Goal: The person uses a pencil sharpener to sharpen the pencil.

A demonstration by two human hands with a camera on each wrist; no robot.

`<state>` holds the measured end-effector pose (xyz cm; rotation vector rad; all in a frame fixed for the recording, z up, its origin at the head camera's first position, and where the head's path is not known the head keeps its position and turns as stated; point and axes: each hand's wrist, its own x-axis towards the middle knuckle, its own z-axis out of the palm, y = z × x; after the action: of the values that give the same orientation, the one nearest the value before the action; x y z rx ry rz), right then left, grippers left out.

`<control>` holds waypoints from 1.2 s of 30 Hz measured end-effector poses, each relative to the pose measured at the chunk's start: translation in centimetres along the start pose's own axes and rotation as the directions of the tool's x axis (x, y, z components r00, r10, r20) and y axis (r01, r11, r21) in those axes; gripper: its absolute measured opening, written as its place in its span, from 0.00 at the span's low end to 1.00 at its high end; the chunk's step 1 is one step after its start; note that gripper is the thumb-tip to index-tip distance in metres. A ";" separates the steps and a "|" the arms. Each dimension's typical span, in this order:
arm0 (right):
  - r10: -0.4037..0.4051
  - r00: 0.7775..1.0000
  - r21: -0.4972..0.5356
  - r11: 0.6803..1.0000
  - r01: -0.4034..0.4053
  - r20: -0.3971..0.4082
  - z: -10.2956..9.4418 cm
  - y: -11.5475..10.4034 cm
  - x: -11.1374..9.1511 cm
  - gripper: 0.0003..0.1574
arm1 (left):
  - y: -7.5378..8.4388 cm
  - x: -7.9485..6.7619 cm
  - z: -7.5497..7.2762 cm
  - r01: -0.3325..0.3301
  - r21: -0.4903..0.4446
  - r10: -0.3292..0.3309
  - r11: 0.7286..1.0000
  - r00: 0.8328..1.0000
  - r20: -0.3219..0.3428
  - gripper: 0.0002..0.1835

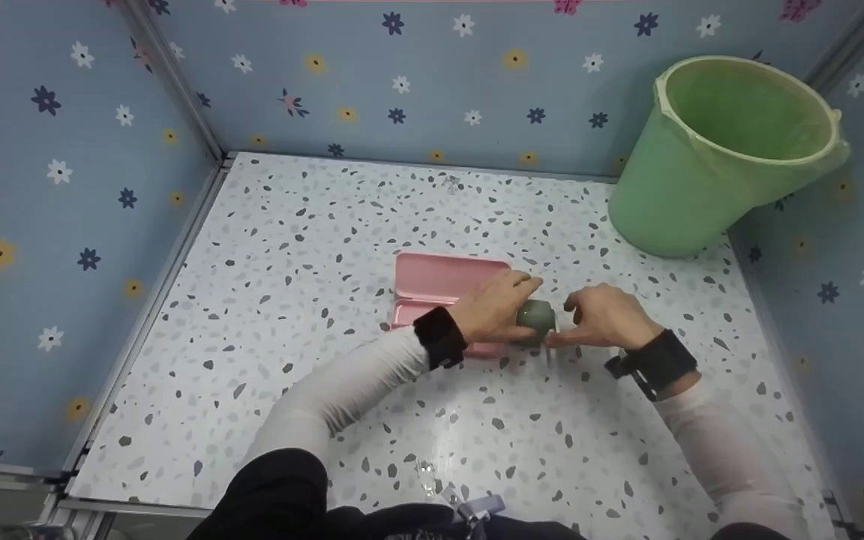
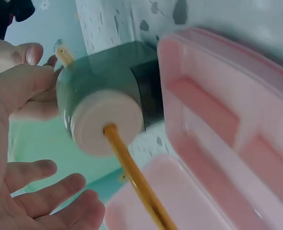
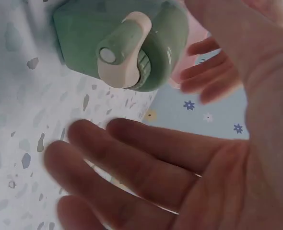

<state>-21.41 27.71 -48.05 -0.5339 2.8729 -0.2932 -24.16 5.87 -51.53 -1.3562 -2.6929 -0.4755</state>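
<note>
Holds left hand and right hand spread beside the sharpener, likely to have pencil and crank both within reach.

Left arm: one; bent at the elbow, forearm slanting forward and to the right; white sleeve, black cloth at the elbow.
Left wrist: black band.
Left hand: palm facing right; fingers relaxed, spread apart; left thumb held away from them, grasping nothing.
Right arm: one; forearm slanting forward and to the left; white sleeve.
Right wrist: black band.
Right hand: turned toward the left hand, separate from it; fingers extended, slightly fanned; right thumb pointing left; grip empty.
</note>
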 end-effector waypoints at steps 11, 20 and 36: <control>-0.157 0.985 0.012 0.988 0.156 0.073 0.9 -0.4 -0.5 0.09 | 1.5 2.7 2.8 0.154 0.023 -0.156 0.988 0.962 0.223 0.26; -0.208 0.975 -0.103 0.971 0.215 0.078 -0.2 -1.1 -0.1 0.11 | 1.8 3.2 3.4 0.164 -0.029 -0.153 0.986 0.962 0.227 0.28; -0.300 0.947 -0.156 0.936 0.315 0.111 -2.8 -1.4 1.8 0.14 | 1.6 2.9 2.9 0.130 -0.135 -0.095 0.982 0.967 0.236 0.22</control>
<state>-23.28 26.20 -45.33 -1.0081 2.7394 -0.0644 -24.49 9.87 -53.25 -1.3765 -2.9885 -0.5749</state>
